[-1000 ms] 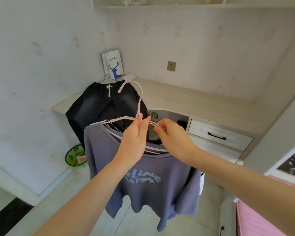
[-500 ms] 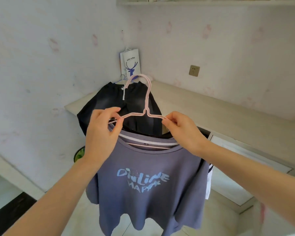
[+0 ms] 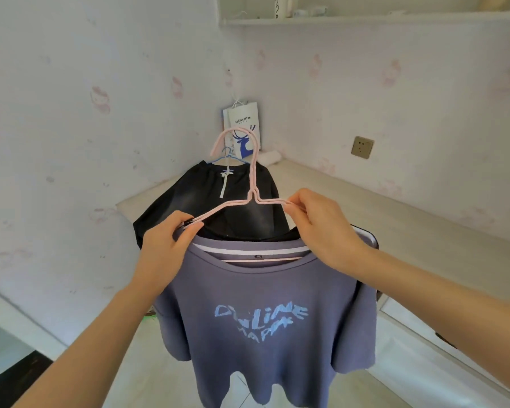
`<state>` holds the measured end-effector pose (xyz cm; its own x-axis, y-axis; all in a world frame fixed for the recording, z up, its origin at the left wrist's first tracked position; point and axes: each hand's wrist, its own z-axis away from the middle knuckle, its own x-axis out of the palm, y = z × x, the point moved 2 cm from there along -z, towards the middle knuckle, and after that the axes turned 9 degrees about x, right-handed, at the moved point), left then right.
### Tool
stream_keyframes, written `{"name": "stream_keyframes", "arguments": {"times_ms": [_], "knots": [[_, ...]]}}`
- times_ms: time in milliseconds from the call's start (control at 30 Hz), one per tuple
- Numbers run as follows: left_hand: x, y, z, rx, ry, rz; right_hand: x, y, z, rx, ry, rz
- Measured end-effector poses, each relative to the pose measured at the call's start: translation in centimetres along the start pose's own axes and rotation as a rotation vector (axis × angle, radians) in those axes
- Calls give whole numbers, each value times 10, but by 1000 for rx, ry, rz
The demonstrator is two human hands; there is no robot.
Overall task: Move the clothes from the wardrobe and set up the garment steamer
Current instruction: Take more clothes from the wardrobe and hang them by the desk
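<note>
Head view shows me partway through the clothes half of the job, by my reading: I have a purple T-shirt (image 3: 265,313) on a pink hanger (image 3: 252,184) held up in front of me, while a black garment (image 3: 209,207) on a blue hanger (image 3: 227,156) lies draped over the corner of the pale surface (image 3: 351,201) just beyond my fingers. That one looks already delivered; this shirt is not yet put down. No garment steamer is anywhere in view, nor the wardrobe, so I judge the whole steamer setup is left to do. My left hand (image 3: 165,248) has its fingers (image 3: 189,228) closed in a pinch on the left shoulder of the pink hanger, and my right hand (image 3: 324,228) has its fingers (image 3: 296,206) pinched shut on the right shoulder, the hook rising between the two grips and leaning left at its top. The shirt hangs straight below my fingers, neckline open with a white-striped collar band, pale blue lettering across the chest, sleeves loose, hem well clear of the floor. The fabric looks soft and slightly rumpled. Beyond the hook, a white paper bag (image 3: 242,131) with a blue deer stands in the corner.
</note>
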<state>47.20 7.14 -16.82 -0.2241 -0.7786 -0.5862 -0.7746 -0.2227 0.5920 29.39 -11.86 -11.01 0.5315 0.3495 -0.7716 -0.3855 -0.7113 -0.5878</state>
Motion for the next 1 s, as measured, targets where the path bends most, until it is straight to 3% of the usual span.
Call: {"name": "stream_keyframes", "arguments": {"times_ms": [200, 467, 600, 1000], "knots": [[10, -2, -49, 17, 99, 9, -15, 14, -50, -218, 130, 236], [14, -43, -121, 39, 103, 3, 1, 48, -114, -59, 66, 111], [3, -76, -163, 59, 112, -7, 22, 54, -156, -17, 42, 170], [-41, -159, -314, 106, 193, -93, 68, -9, -302, -46, 280, 159]]}}
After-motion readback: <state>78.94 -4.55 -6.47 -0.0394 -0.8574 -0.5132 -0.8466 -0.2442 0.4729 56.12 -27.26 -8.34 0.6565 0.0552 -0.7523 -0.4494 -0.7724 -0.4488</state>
